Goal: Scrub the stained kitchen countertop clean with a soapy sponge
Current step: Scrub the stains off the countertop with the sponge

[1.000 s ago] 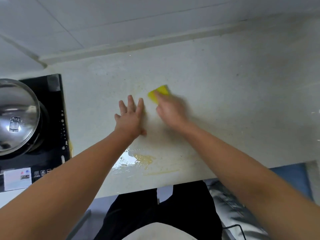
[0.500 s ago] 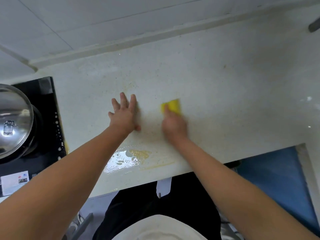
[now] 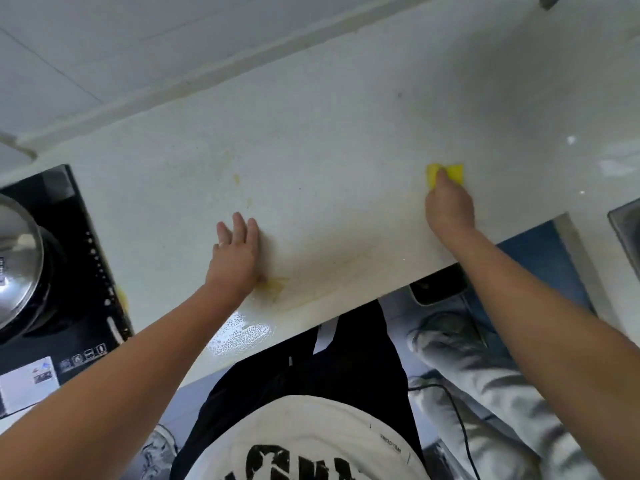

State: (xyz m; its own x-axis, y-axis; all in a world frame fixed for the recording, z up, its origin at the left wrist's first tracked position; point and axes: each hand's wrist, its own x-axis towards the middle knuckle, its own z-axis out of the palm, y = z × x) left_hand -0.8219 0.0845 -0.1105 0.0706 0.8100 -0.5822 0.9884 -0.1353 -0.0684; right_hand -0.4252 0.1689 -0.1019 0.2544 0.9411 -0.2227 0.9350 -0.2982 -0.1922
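Note:
A pale countertop (image 3: 346,140) runs across the view. My right hand (image 3: 449,206) presses a yellow sponge (image 3: 450,173) flat on it at the right, fingers covering the sponge's near half. My left hand (image 3: 237,252) lies flat on the counter with fingers apart, holding nothing. A yellowish stain (image 3: 273,285) sits by my left wrist and smears toward the right along the front edge. Soapy foam (image 3: 244,332) lies at the counter's front edge. Small yellow spots (image 3: 236,178) remain farther back.
A black induction cooker (image 3: 86,271) with a steel pot lid (image 3: 17,261) stands at the left. A sink corner (image 3: 627,226) shows at the far right. A tiled wall (image 3: 138,46) backs the counter. Another person's grey trouser leg (image 3: 485,386) is below the counter edge.
My right hand has swept the sponge well to the right, away from my left hand. The left hand stays flat in the same spot.

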